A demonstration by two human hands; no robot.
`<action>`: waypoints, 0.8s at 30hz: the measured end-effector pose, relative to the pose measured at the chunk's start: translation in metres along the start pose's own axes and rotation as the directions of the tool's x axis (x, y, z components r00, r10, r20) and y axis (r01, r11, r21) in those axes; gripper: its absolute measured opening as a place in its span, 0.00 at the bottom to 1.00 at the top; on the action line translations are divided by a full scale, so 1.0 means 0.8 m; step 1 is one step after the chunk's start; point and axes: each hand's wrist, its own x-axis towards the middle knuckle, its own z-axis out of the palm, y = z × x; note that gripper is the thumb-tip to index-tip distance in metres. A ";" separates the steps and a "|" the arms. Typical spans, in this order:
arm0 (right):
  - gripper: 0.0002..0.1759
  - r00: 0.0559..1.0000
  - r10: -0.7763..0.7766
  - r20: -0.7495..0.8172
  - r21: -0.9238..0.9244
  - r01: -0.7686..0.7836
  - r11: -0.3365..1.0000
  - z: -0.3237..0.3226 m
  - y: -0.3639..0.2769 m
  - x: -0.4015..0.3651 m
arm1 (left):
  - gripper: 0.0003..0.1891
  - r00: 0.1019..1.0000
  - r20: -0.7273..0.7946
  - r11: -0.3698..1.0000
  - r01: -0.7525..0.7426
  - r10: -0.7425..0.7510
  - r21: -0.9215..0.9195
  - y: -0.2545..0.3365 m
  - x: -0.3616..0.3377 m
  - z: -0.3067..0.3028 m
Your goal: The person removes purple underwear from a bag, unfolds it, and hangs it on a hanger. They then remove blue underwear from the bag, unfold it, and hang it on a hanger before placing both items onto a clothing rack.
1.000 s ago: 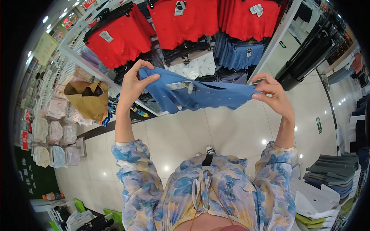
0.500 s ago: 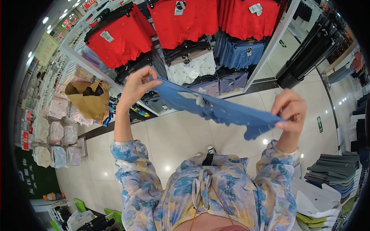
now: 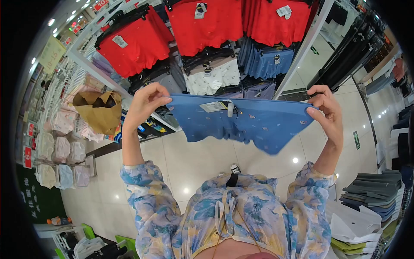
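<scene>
A pair of blue underpants (image 3: 276, 125) with a small scattered print is stretched wide between my hands, its waistband along the top. My left hand (image 3: 148, 102) pinches the left end of the waistband between thumb and fingers. At the other end, my right hand (image 3: 326, 113) grips the waistband's corner, with some fingers raised. A white price tag (image 3: 213, 106) hangs from the middle of the waistband beside a small pale plastic piece (image 3: 230, 109). The lower edge hangs loose and wavy above the floor.
Ahead stands a white-framed rack with red garments (image 3: 205, 28), white printed ones (image 3: 214, 77) and blue ones (image 3: 268, 61) on black hangers. A brown paper bag (image 3: 98, 112) is at the left, near hanging pastel underwear (image 3: 63, 147). Folded grey clothes (image 3: 371, 187) lie at the right.
The underpants have swung from a slanted, edge-on position to a flatter, level one, showing their printed face and tag. My left hand has lowered slightly, and my right-hand fingers have lifted.
</scene>
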 end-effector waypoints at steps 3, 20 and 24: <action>0.08 0.994 0.109 0.016 0.077 -0.110 0.991 -0.002 0.012 -0.007 | 0.06 1.000 0.007 0.999 0.005 -0.004 -0.052 0.000 -0.017 0.002; 0.07 0.887 0.225 0.403 0.102 -0.288 0.952 0.149 0.060 -0.055 | 0.17 0.970 -0.009 0.970 0.241 -0.242 -0.018 -0.161 -0.154 0.183; 0.08 0.791 0.179 0.585 0.071 -0.270 0.960 0.187 0.053 -0.073 | 0.24 0.989 0.082 0.981 0.137 -0.127 -0.135 -0.113 -0.150 0.247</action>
